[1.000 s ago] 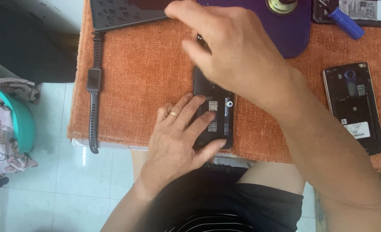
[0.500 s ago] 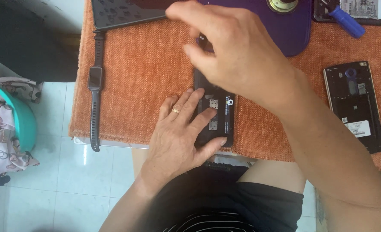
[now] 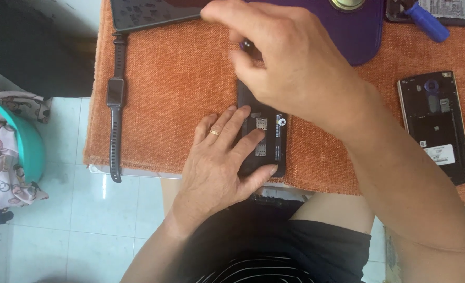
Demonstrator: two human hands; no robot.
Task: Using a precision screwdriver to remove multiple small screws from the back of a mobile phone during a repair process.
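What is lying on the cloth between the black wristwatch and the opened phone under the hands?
In the head view, only bare orange cloth lies between the wristwatch and the opened phone; lower down, the left hand covers part.

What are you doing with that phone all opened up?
A person sits at a table covered with an orange cloth. Their left hand lies flat on an opened black phone with its back cover off, pressing it down. Their right hand is over the phone's top end, its fingers pinching something small and dark that I can't make out. A second opened phone lies to the right, and a black wristwatch lies to the left.
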